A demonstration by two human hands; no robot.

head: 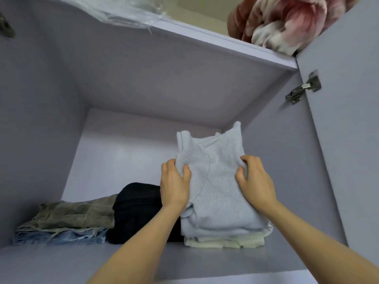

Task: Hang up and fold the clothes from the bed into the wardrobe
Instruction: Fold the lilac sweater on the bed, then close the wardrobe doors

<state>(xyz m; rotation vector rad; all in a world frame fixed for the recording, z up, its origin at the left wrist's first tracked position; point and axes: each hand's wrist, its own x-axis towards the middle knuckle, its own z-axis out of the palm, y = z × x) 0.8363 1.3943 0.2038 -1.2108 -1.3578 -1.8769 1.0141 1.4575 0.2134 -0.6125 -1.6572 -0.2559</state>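
Pale-blue knit sweater (217,181), folded, on cream garment (223,241), wardrobe shelf (143,257); left hand (174,185) and right hand (256,181) both grip it. Black garment (137,208) at nine o'clock.

a home bedroom — lilac wardrobe shelf (205,261) with folded clothes (67,222), blanket (283,21) above.

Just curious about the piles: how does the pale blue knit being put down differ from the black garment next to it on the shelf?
The pale blue knit is light and ribbed; the black garment is dark, with no texture visible. The knit lies on a cream garment, while the black garment seems to sit on the shelf. The left hand and right hand grip the knit; neither grips the black one. Both are folded.
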